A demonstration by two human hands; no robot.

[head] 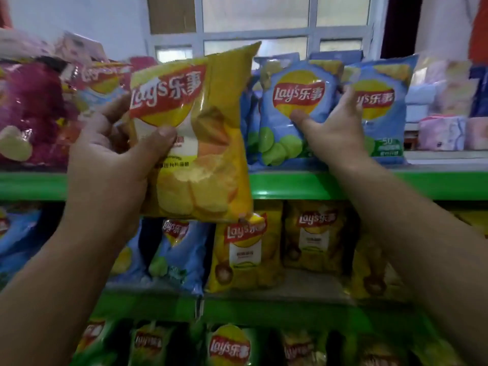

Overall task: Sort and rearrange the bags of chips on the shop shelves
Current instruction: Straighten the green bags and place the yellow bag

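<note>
One wide-angle camera on the person's head faces the green-edged shop shelves (290,184) from close range, looking slightly down over the lower tiers.

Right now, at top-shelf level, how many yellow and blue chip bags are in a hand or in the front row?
Yellow glossy plastic chip bag, gripped by the left hand: 1
Blue glossy plastic chip bags, front row, one gripped by the right hand, one beside it: 2
Total: 3
Blue bag tops behind them are not counted.
</note>
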